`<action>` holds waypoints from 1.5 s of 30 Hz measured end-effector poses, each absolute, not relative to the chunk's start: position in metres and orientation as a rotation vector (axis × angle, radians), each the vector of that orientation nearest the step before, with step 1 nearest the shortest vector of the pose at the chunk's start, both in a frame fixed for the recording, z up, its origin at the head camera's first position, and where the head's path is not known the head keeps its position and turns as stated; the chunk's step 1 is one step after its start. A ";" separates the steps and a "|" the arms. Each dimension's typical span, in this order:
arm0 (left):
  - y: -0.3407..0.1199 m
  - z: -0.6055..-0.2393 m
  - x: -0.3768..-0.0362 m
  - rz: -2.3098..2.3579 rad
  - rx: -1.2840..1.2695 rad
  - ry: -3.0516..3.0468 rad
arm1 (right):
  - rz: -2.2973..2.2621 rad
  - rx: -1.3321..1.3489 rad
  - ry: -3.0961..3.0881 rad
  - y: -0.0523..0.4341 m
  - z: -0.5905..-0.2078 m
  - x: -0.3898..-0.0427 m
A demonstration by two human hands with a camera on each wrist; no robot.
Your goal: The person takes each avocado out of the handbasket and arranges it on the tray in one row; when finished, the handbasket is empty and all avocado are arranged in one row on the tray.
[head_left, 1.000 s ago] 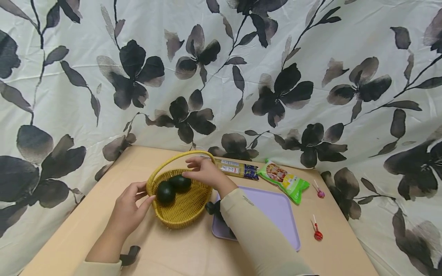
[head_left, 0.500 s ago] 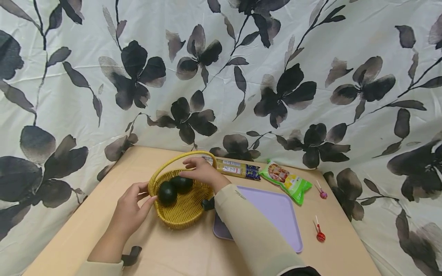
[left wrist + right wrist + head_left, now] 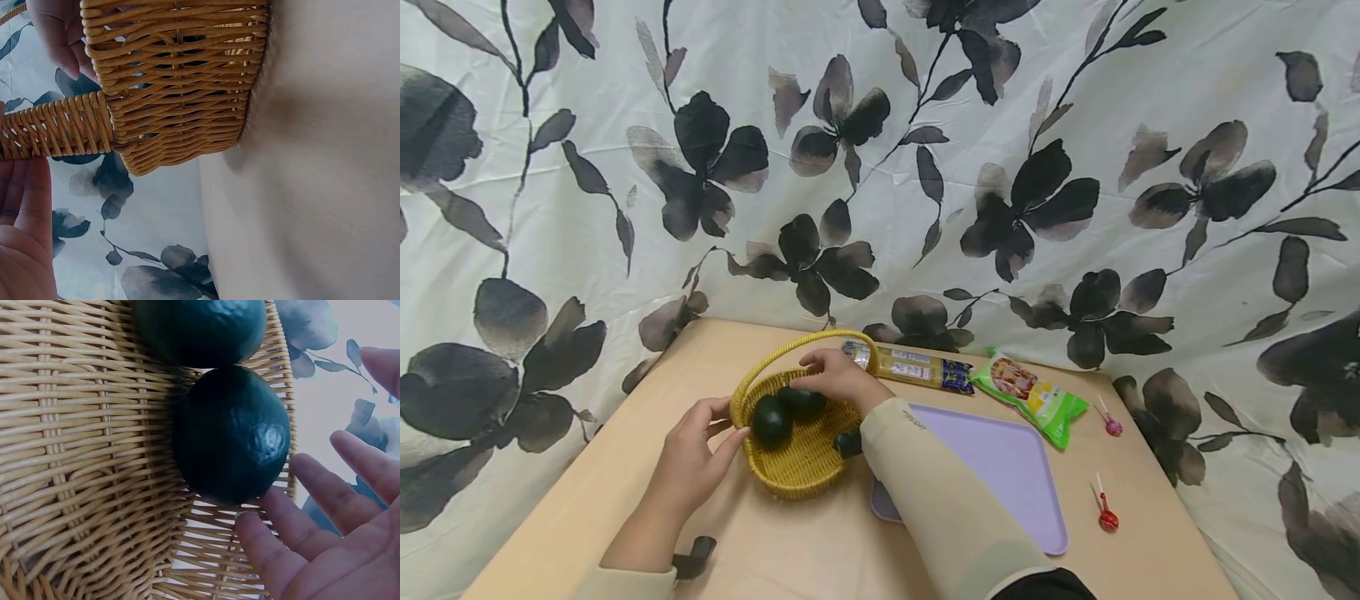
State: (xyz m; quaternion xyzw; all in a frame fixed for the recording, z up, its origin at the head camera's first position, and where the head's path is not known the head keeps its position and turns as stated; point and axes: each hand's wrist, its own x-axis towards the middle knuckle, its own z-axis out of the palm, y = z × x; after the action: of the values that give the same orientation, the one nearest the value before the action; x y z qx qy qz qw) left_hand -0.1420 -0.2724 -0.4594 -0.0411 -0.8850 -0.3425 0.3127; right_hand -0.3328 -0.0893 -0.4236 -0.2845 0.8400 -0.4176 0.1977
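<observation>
A yellow wicker basket (image 3: 797, 471) with a tall arched handle (image 3: 790, 340) stands on the table, with two dark green avocados inside. One avocado (image 3: 771, 422) lies at the basket's left side, touching the other avocado (image 3: 805, 403) behind it. My left hand (image 3: 688, 454) pinches the foot of the handle between thumb and fingers, seen close up in the left wrist view. Under the arch, my right hand (image 3: 838, 377) reaches in at the rear avocado. In the right wrist view its fingers (image 3: 281, 519) are spread and nearly straight, fingertips right at that avocado's edge.
A lilac tray (image 3: 1000, 467) lies right of the basket, partly behind the right sleeve (image 3: 932, 492). Behind are a long clear packet (image 3: 917, 367) and a green snack bag (image 3: 1033, 396). Two lollipops, one pink (image 3: 1112, 427) and one red (image 3: 1108, 520), lie near the table's right edge.
The head view has shifted slightly, so everything sits a little further right. My right hand has settled lower over the rear avocado; my left hand stays at the handle.
</observation>
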 end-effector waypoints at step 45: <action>-0.272 -0.461 -0.142 -0.890 -0.094 -2.342 | -1.084 -0.729 2.384 -0.089 -0.440 -0.331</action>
State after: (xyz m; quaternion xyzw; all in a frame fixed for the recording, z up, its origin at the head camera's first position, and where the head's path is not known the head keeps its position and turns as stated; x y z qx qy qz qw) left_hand -0.1420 -0.2716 -0.4607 -0.0357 -0.8875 -0.3372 0.3121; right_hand -0.3312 -0.0893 -0.4399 -0.2621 0.8574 -0.3899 0.2101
